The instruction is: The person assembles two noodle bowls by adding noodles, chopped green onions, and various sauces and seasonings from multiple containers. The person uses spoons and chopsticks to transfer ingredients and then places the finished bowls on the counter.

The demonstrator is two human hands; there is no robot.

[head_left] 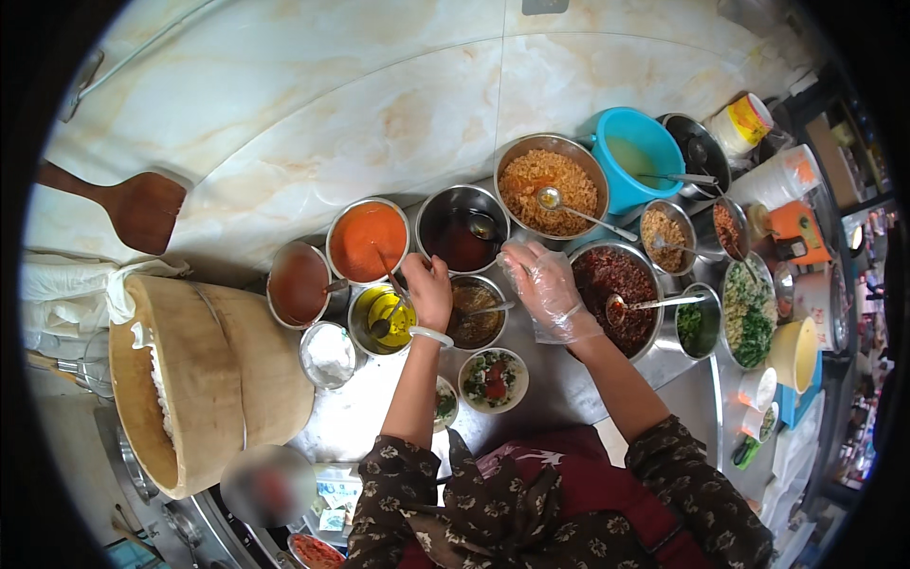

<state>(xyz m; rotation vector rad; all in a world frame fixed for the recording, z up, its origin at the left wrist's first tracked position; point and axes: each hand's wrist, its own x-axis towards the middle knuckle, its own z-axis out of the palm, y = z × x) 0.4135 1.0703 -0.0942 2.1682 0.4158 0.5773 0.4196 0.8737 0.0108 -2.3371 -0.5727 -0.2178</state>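
My left hand [428, 289] is bare, with a pale bracelet [433, 337] at the wrist. Its fingers are curled together beside the rim of a steel pot of dark liquid [450, 248]; what they hold, if anything, is hidden. Across that pot, my right hand [547, 284] wears a clear plastic glove, its fingers bent inward. A spoon [482, 226] lies in the dark liquid, and I cannot make out whether its handle reaches the glove. Below and between my hands sits a white bowl [520, 389] with chopped greens and red sauce. Left of my left hand, a ladle [381, 328] rests in yellow oil.
Orange sauce [365, 237], reddish sauce [297, 284] and white powder [330, 355] stand leftward, beside a wooden rice tub [237, 370]. Rightward are chopped topping [540, 175], chili paste [602, 275], a blue bucket [633, 199] and chopped greens [755, 337]. A brown paddle [147, 211] hangs by the wall.
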